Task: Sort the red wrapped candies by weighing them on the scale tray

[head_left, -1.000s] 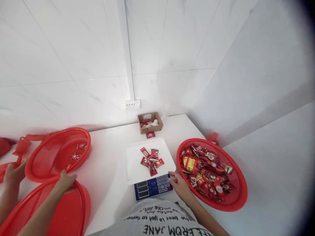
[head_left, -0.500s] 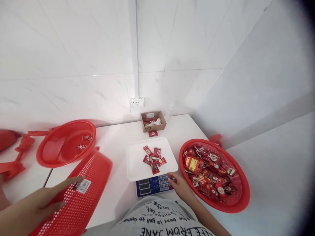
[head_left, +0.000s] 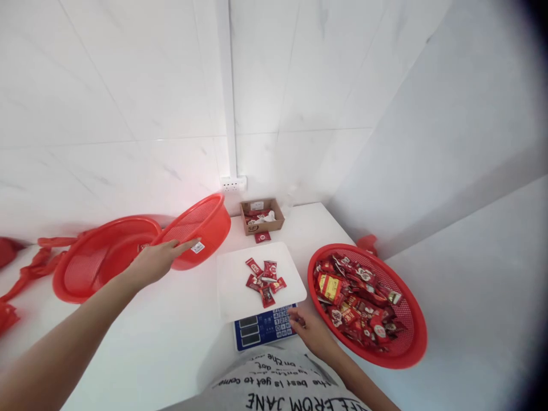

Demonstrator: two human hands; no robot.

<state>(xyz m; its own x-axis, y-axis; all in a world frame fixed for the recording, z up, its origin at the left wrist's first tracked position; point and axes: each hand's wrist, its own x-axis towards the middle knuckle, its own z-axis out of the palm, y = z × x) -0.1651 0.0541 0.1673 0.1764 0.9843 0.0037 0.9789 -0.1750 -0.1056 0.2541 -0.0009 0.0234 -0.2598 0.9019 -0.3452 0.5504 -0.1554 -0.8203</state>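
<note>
The wearer's right hand (head_left: pixel 308 328) rests at about 5 o'clock from the white weighing tray (head_left: pixel 274 251), its fingers loosely curled and slightly apart, with nothing visible in its hold. The fingertips lie at the right edge of the keypad panel (head_left: pixel 282 322); whether they press a key cannot be told. Staying off the tray probably keeps the hand's weight out of the reading. The left hand is out of view.

Six red candy packets (head_left: pixel 269 271) lie grouped near the middle of the tray, a spot that likely keeps the load balanced and away from the rim. The panel faces 6 o'clock, presumably so the wearer can read it.

A red basket (head_left: pixel 409 311) with a heap of packets (head_left: pixel 359 297) stands just beside the tray at 3 to 4 o'clock, within easy reach of that same hand. At 12 o'clock a small carton (head_left: pixel 272 225) sits on the worktop (head_left: pixel 145 342) near the wall, with one loose packet (head_left: pixel 262 237) at its front.

At 10 o'clock another hand (head_left: pixel 158 260), apparently a co-worker's, steadies a tilted basket (head_left: pixel 209 231) with its fingers along the outer wall; its full grip is hidden. The basket's mouth leans toward 11 o'clock, overlapping in view a third basket (head_left: pixel 81 274) at 9 o'clock.
</note>
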